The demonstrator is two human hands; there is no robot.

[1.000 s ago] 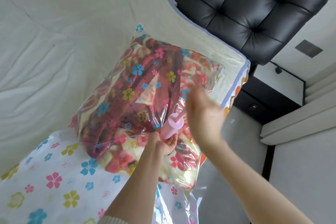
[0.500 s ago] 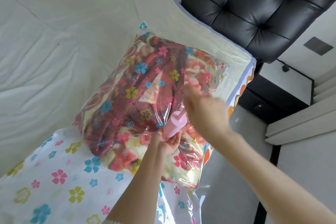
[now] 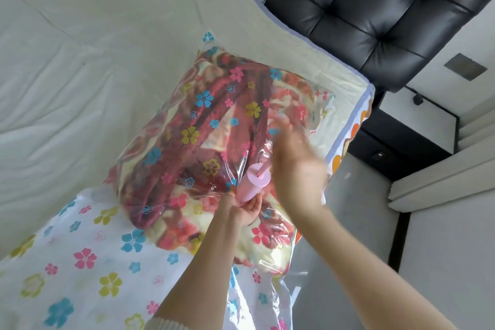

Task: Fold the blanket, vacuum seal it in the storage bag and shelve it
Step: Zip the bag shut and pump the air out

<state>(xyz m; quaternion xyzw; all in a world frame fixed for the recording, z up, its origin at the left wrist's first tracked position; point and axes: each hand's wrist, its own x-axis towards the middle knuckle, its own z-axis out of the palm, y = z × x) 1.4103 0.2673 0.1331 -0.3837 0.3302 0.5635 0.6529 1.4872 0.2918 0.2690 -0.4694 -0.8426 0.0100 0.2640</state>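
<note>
A red and cream patterned blanket (image 3: 166, 169) lies folded inside a clear storage bag (image 3: 203, 104) printed with coloured flowers, on the bed. A pink hand pump (image 3: 253, 182) stands tilted on the bag. My left hand (image 3: 245, 209) grips the pump's lower end against the bag. My right hand (image 3: 297, 166) is motion-blurred just above and right of the pump, closed over the top of its thin rod. The rod's handle is hidden behind that hand.
The bag's flat flowered end (image 3: 80, 262) stretches toward me at lower left. The cream bedspread (image 3: 80, 61) covers the bed to the left. A black tufted headboard (image 3: 375, 8) stands at top right, beside a dark nightstand (image 3: 417, 120) and white cabinet fronts (image 3: 442, 249).
My right hand has shifted a little over the pump rod and stays blurred. My left hand keeps its grip on the pump. The bag has not moved.
</note>
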